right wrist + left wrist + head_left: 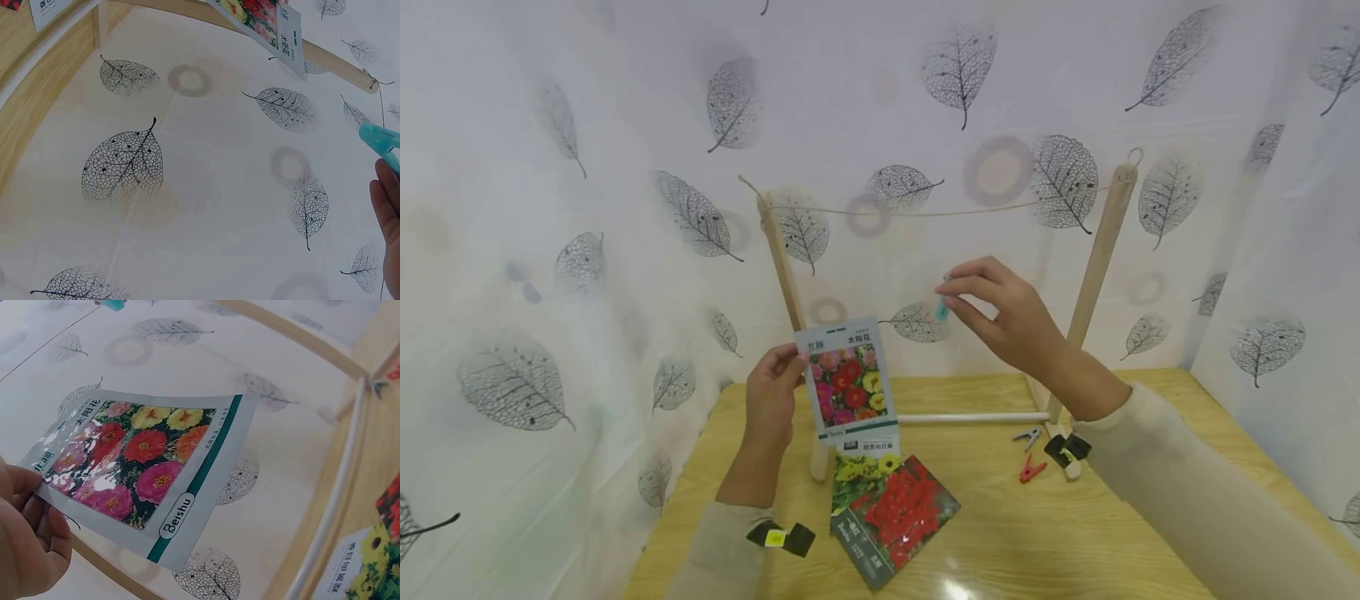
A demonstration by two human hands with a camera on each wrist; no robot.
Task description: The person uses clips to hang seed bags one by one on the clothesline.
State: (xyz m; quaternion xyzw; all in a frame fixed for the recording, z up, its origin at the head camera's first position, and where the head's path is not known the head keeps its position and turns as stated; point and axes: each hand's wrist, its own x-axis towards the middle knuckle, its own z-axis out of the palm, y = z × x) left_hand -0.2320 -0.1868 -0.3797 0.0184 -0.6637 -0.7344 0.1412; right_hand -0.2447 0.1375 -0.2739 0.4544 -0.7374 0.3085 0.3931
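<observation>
My left hand point(772, 392) pinches a seed packet point(850, 379) by its left edge; colourful flowers are printed on its front. The same packet point(150, 469) fills much of the left wrist view, held up off the table. In my right hand point(1011, 312) a small teal clip point(942, 309) is pinched between thumb and fingers, below the string point(925, 214) and to the right of the packet. The right wrist view has the teal clip point(379, 142) at its right edge. Below, a sunflower seed packet point(857, 475) lies partly under a red-flower seed packet point(906, 517) on the table.
Two wooden posts, left point(782, 267) and right point(1101, 250), carry the string, with a white rod point(973, 417) low between them. A grey clip point(1028, 437) and a red clip point(1032, 468) lie by the right post. Leaf-patterned sheeting point(880, 108) hangs behind.
</observation>
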